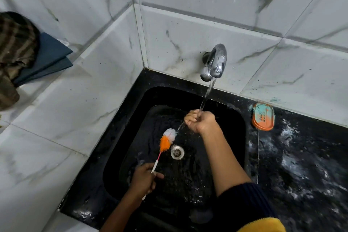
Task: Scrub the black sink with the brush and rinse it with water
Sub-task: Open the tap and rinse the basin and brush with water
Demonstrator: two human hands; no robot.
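Black sink (235, 118) near rim hidden behind dark sleeve (244, 207).

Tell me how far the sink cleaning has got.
Done, apparently: the black sink is wet all over, which fits scrubbing, though cleanliness is hard to judge. In hand: the tap runs onto the curled right hand, sending water into the basin, while the left hand holds the brush near the drain. Left: finishing the rinse and shutting the tap.

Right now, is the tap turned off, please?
No, a stream of water runs from the tap onto the curled right hand above the black sink.
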